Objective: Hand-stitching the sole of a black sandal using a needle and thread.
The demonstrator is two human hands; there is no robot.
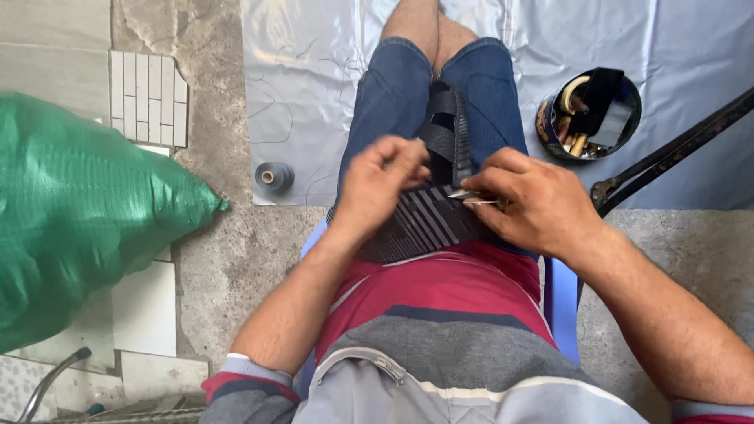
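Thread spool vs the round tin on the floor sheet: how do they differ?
The thread spool is small, grey-blue and stands alone left of the legs; the round tin is wider, dark, and right of them. The spool shows only its core hole on top; the tin is open and packed with tools. Both sit upright on the pale sheet.

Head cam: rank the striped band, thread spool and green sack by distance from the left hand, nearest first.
1. Striped band: on the lap, under the left hand, touching it.
2. Thread spool: on the floor to the left, at the sheet's edge.
3. Green sack: farthest, at the far left of the frame.
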